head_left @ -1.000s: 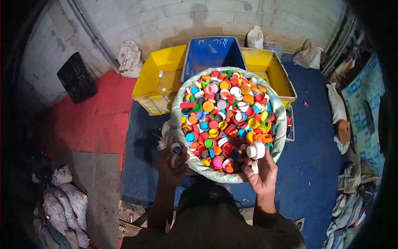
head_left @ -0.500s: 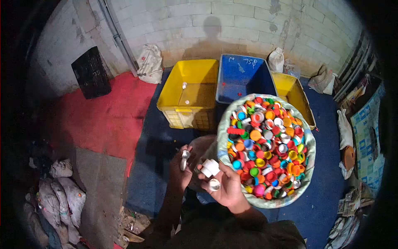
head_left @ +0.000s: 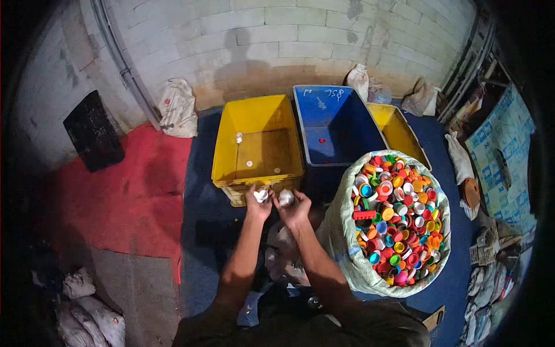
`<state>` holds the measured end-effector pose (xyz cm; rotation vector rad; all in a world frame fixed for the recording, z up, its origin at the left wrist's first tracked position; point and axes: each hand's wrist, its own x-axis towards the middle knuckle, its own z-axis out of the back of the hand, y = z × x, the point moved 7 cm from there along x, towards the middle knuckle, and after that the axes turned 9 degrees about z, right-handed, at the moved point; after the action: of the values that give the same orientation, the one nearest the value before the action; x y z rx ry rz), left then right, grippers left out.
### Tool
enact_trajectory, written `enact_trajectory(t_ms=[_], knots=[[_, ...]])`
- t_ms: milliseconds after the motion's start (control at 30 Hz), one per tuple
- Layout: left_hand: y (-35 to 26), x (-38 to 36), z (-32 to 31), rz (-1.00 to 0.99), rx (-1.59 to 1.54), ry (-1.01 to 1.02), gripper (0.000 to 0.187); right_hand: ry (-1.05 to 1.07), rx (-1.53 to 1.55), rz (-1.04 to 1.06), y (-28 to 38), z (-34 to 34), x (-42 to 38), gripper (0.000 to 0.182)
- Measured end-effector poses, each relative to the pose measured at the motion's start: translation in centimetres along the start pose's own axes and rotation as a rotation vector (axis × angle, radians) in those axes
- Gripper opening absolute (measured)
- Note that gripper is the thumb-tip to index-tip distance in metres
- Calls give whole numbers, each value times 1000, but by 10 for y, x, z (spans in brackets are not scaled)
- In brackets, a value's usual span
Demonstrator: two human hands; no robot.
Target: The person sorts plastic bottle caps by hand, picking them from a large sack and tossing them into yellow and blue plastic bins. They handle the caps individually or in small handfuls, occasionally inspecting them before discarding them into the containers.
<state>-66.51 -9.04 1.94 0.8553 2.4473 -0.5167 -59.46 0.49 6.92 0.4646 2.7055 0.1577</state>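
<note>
My left hand (head_left: 256, 209) is closed around white bottle caps (head_left: 261, 196) at the front rim of a yellow bin (head_left: 224, 144). Right beside it, my right hand (head_left: 296, 211) grips more white caps (head_left: 286, 198), partly covered by the fingers. A few pale caps lie inside the yellow bin, among them a white cap (head_left: 239, 137) by its left wall. To my right stands a sack (head_left: 341, 231) filled to the top with caps of many colours (head_left: 399, 222).
Right of the yellow bin stands a blue bin (head_left: 370, 130) with a red cap in it. A second yellow bin (head_left: 425, 151) is partly hidden behind the sack. A white sack (head_left: 178, 110) leans on the wall. Red matting (head_left: 139, 196) covers the floor at left.
Both hands have moved forward from near my body, over the sack's left side, to the yellow bin's front edge, still with white caps. The camera view has shifted.
</note>
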Motion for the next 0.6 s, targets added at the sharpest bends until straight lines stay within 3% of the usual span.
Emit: enact_trajectory(t_ms=[100,267,333,367,400,433,467,533,600], knots=[[-26,42,-35,-20,21,49,38,-67,-68,52,-3,10,84,33],[-53,62,-44,12,188,34,55,-141,-354,23,4,-21,99,30],[-47,47,-43,42,172,15,61,-146,-431,-5,11,-28,82,29],[-42,39,-38,44,158,25,61,-170,-313,-63,8,-16,80,26],[-38,34,-32,48,145,35,61,-13,-276,48,11,-13,84,24],[-34,34,-15,49,157,-58,58,19,-248,114,15,-14,71,27],[-28,34,1,53,175,-150,55,12,-290,32,14,-8,52,29],[-10,11,0,12,243,-84,52,71,-316,96,24,-21,4,35],[10,-7,-3,-8,366,8,37,84,-367,147,35,-22,-42,49]])
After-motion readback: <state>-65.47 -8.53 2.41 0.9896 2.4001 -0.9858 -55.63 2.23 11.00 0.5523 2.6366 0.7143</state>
